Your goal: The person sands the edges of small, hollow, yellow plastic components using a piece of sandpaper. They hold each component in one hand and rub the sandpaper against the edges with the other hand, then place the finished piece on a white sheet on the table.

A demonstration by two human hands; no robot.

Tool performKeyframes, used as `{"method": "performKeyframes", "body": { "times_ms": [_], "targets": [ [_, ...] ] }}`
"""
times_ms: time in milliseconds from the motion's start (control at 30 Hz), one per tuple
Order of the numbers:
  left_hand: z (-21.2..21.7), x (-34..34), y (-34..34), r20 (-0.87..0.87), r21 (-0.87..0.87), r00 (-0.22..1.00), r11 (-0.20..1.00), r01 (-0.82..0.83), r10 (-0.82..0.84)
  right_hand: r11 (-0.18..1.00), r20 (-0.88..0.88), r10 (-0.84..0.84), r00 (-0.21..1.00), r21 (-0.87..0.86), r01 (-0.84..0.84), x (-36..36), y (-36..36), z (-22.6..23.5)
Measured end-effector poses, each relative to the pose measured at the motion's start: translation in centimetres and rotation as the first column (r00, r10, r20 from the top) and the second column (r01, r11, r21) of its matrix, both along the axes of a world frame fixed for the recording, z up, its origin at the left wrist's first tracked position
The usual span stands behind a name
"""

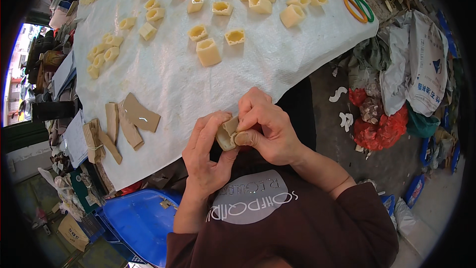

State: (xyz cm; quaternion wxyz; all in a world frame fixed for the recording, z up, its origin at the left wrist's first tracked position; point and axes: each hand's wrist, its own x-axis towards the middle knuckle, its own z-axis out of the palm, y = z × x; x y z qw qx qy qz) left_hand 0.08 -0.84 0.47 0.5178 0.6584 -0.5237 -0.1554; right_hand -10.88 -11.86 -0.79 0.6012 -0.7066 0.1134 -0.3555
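Observation:
Close in front of my chest, my left hand (207, 151) grips a small pale yellow hollow block (224, 142), its opening facing up. My right hand (267, 128) is closed at the block's right side, thumb and fingertips pinching a small tan piece (230, 123) that lies against the block's rim. The fingers cover part of both, so how deep the tan piece sits cannot be seen. Beyond my hands, similar hollow yellow blocks (208, 52) stand and lie on the white sheet (173, 77) over the table.
Tan flat strips (131, 129) lie at the left of the sheet. Scissors with orange and green handles (358, 7) rest at the far right corner. A blue plastic chair or tub (139, 223) stands lower left. Bags and a red net sack (382, 129) crowd the floor at right.

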Motion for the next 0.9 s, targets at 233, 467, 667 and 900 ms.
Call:
{"method": "performKeyframes", "body": {
  "times_ms": [233, 467, 667, 900],
  "targets": [
    [-0.7, -0.6, -0.2, -0.066, -0.069, 0.998, 0.998, -0.01, 0.005, 0.995, -0.008, 0.067, 0.998, 0.076, -0.066, -0.2, -0.6, 0.0],
    [-1.3, -1.1, -0.5, -0.17, -0.22, 0.983, 0.975, 0.026, -0.064, 0.916, -0.039, 0.135, 0.99, 0.386, -0.11, -1.6, -0.3, -0.7],
    [-1.0, -1.4, -0.5, -0.212, -0.178, 0.976, 0.984, 0.02, -0.058, 0.997, -0.063, -0.021, 0.998, 0.07, 0.025, -1.4, -0.2, 0.0],
    [-1.2, -1.7, -0.4, -0.213, -0.156, 0.976, 0.988, 0.005, -0.039, 0.976, -0.101, -0.005, 0.995, 0.216, 0.027, -1.4, 0.4, -0.4]
  ]
}}
